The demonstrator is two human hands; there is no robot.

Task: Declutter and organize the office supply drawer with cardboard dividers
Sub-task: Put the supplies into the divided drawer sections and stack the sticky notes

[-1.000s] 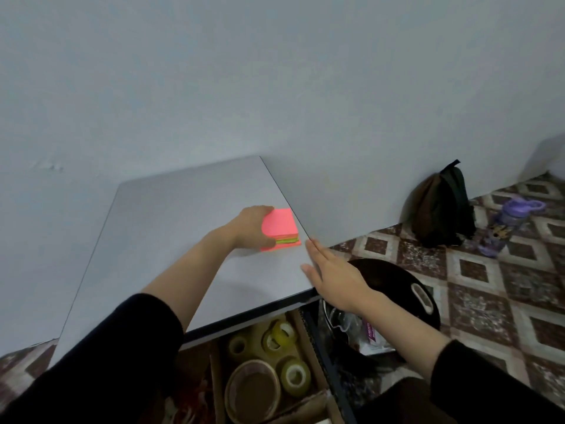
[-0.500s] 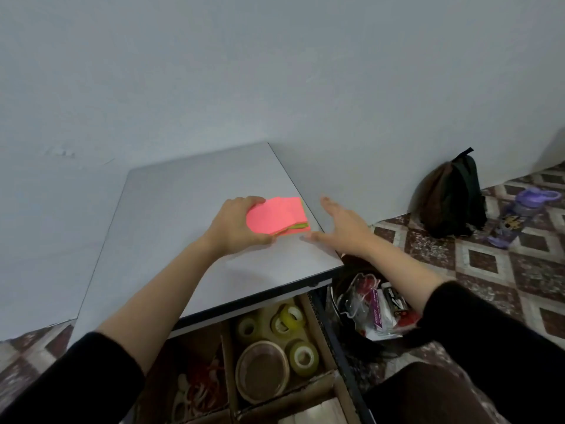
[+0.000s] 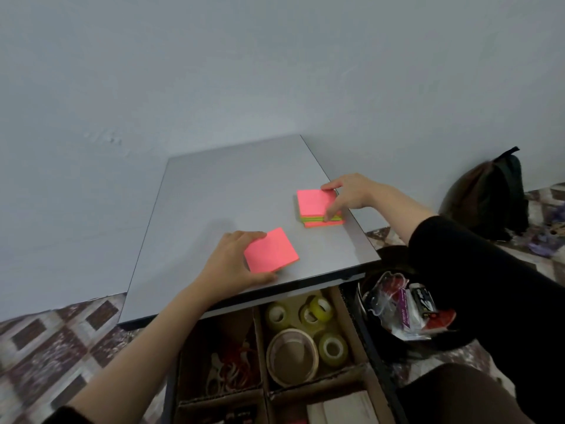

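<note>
Two sticky-note stacks lie on the grey desk top [image 3: 220, 191]. My left hand [image 3: 232, 263] grips a thin pink pad [image 3: 271, 254] near the front edge, fingers and thumb curled round its left side. My right hand [image 3: 348, 192] pinches a thicker pink-and-green stack [image 3: 316, 206] by the right edge, thumb at its front side, fingers at its back corner. Below the desk the open drawer [image 3: 368, 341] shows cardboard dividers [image 3: 261, 347]. One compartment holds several tape rolls [image 3: 292, 356]; the one to its left holds scissors [image 3: 226, 371].
A black bin [image 3: 458, 342] with plastic packaging stands on the tiled floor right of the drawer, partly behind my right sleeve. A dark backpack [image 3: 492, 194] leans on the wall at right, a purple bottle [image 3: 547, 237] beside it. A pale wall backs the desk.
The single stack has been split in two. My left hand drew the thin pink pad toward the front edge, and my right hand closed on the thicker stack at the right edge.
</note>
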